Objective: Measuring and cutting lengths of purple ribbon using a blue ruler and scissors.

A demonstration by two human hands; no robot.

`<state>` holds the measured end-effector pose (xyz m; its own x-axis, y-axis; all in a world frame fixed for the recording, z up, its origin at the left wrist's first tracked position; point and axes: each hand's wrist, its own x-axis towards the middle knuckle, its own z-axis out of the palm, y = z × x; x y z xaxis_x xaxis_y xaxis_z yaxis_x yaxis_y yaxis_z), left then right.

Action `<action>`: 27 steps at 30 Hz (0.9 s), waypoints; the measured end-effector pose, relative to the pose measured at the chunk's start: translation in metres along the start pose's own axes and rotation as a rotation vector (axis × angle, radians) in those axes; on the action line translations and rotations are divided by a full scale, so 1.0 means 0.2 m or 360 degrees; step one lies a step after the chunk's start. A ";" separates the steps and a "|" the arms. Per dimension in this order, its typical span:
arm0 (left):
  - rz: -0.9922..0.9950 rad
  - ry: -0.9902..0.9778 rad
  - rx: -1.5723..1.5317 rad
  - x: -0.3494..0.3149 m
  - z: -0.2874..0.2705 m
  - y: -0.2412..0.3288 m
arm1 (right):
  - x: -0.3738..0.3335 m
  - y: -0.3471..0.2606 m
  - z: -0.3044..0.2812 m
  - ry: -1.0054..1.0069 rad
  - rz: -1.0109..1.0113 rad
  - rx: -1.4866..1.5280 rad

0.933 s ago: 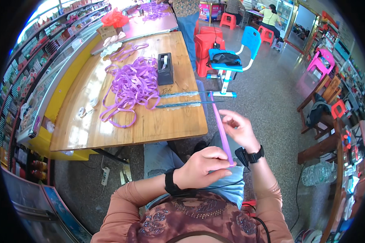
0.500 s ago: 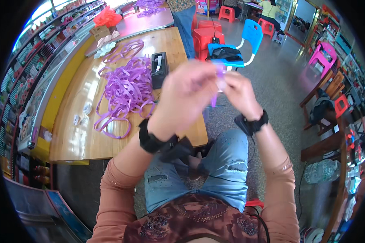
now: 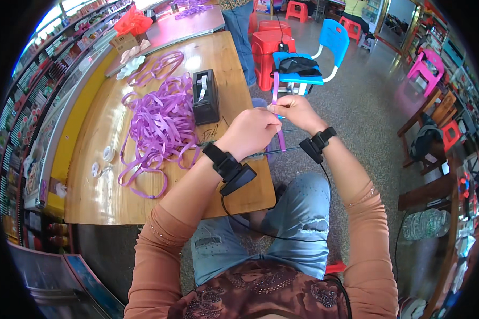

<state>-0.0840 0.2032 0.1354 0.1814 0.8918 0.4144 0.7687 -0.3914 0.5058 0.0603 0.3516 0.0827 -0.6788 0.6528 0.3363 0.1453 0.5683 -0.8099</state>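
A narrow purple ribbon (image 3: 275, 87) stretches upright past the table's right edge, its lower part (image 3: 281, 141) showing below my fingers. My right hand (image 3: 299, 112) is closed, pinching the ribbon between thumb and fingers. Just left of it, my left hand (image 3: 250, 133) is curled shut with its fingertips at the same ribbon; the exact grip is partly hidden. Thin dark rods (image 3: 288, 149) jut out under my hands, and the ribbon's lower part reaches one of them. A large tangled heap of purple ribbon loops (image 3: 159, 119) lies on the wooden table (image 3: 96, 199).
A black tape dispenser (image 3: 205, 98) stands between the heap and my left hand. Small white tape rolls (image 3: 108, 154) lie left of the heap. Beyond my hands is a blue chair (image 3: 332, 45) with a black pouch (image 3: 299, 66) on its seat. A person in jeans (image 3: 238, 37) stands behind the table.
Both hands have come down and nearer; the left, blurred and higher before, now sits lower beside the right. More of the ribbon and the rods shows. The view has shifted slightly.
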 end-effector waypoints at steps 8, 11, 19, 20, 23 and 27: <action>0.0047 0.0053 0.0011 0.01 0.13 -0.08 | -0.03 0.07 0.05 -0.0098 0.0271 0.0209; -0.0038 -0.0053 0.0087 0.02 0.13 -0.07 | -0.08 0.16 0.07 -0.0160 0.0372 0.0200; -0.0276 -0.0275 0.0242 0.02 0.12 -0.06 | -0.45 0.16 0.22 -0.0241 0.1047 0.0826; -0.0309 -0.0306 0.0250 0.03 0.12 -0.06 | -0.50 0.13 0.23 -0.0293 0.1132 0.0781; -0.0318 -0.0314 0.0226 0.03 0.11 -0.07 | -0.59 0.05 0.21 -0.0384 0.1208 0.0580; -0.0328 -0.0366 0.0231 0.03 0.13 -0.08 | -0.63 0.04 0.12 -0.0355 0.0977 0.0425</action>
<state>-0.0793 0.2213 0.1108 0.1342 0.9831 0.1246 0.8798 -0.1761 0.4414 0.1305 0.2620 0.0220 -0.6662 0.6816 -0.3026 0.3871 -0.0307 -0.9215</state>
